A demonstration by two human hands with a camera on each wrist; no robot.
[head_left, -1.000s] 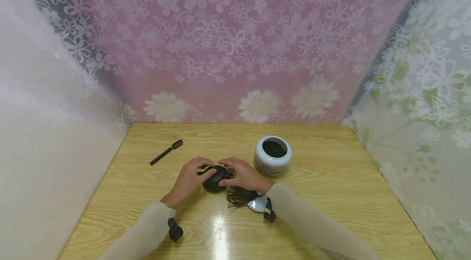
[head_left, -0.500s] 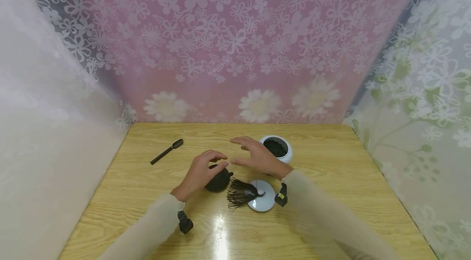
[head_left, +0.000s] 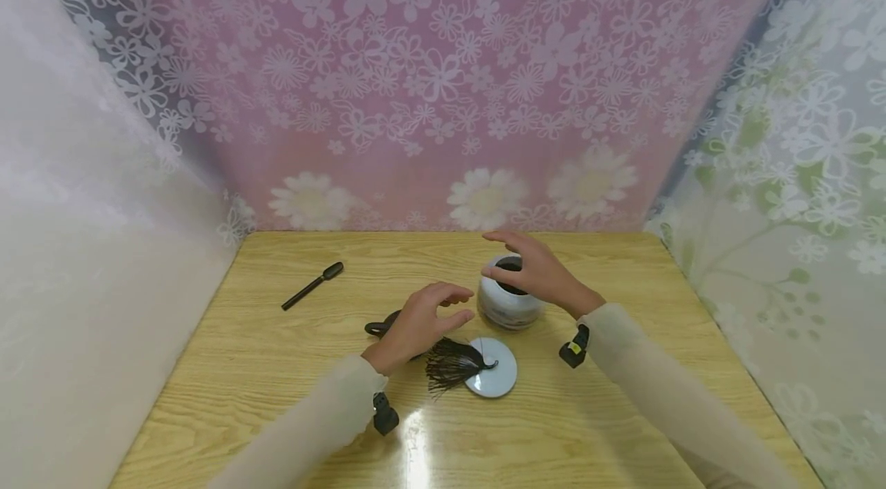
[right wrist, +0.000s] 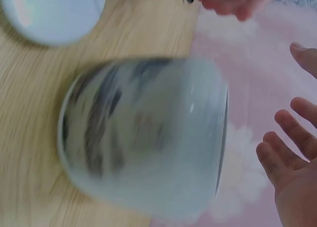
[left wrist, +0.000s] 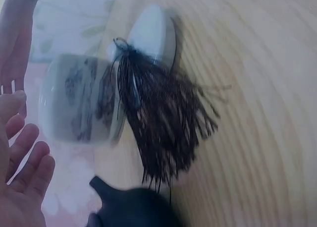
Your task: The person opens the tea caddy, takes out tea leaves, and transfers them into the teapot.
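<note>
My right hand (head_left: 543,274) hovers at the mouth of a white patterned jar (head_left: 511,314), thumb and fingers spread apart. In the right wrist view its fingers (right wrist: 297,130) are off the jar wall. My left hand (head_left: 424,320) is in the air over a small black teapot (left wrist: 136,209), fingers loosely bent and holding nothing; it hides most of the pot in the head view, where the loop handle (head_left: 376,329) shows. Dark loose contents (head_left: 511,264) show inside the jar.
In front of the jar lies a round white lid (head_left: 504,380), with a tied bundle of dark strands (head_left: 453,366) partly across it. A black scoop (head_left: 311,287) lies at the back left of the wooden table (head_left: 623,366). Flowered cloth (head_left: 443,89) hangs behind.
Both hands have left the black teapot. The right hand has moved right and back to the jar; the left has shifted right, rising over the teapot.
</note>
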